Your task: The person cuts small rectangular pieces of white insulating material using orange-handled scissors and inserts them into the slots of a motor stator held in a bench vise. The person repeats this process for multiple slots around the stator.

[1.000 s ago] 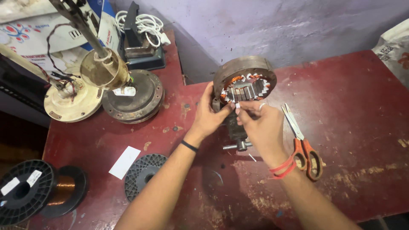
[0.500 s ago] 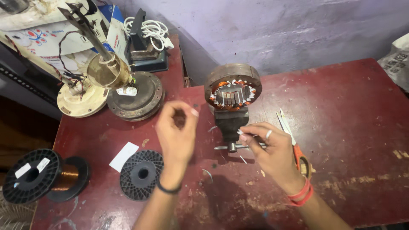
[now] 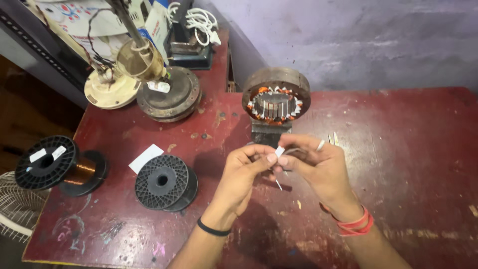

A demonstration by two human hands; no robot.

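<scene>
Hands meet at the centre of the frame, just below the middle. I see my left hand (image 3: pixel 244 172) and my right hand (image 3: pixel 318 164) brought together fingertip to fingertip, both pinching a small white strip of paper-like material (image 3: pixel 279 151); a thin pale sliver hangs below it, too small for me to tell what it is. Right hand's palm side is turned away from me, so I cannot make out whether anything else sits in it. A black band circles the left wrist and red bands the right.

Directly above the hands stands a round grey metal stator ring with copper windings and white slot liners (image 3: pixel 277 97), upright in a dark clamp (image 3: pixel 270 133) whose lower part is hidden behind my fingers. Metal tips of a tool (image 3: pixel 332 138) poke out past the right hand; the rest is covered.

At left of the frame lie a black plastic spool of copper wire (image 3: pixel 57 165) and an empty black plastic spool (image 3: pixel 165 182), with a white paper slip (image 3: pixel 145 158) between them, all on the worn red wooden table (image 3: pixel 408 149). Upper left holds a cream and brown dismantled fan motor assembly (image 3: pixel 144 79), cut off at the top edge, and a coiled white cable (image 3: pixel 199 22). A white wire fan guard (image 3: pixel 15 209) is cropped at lower left.
</scene>
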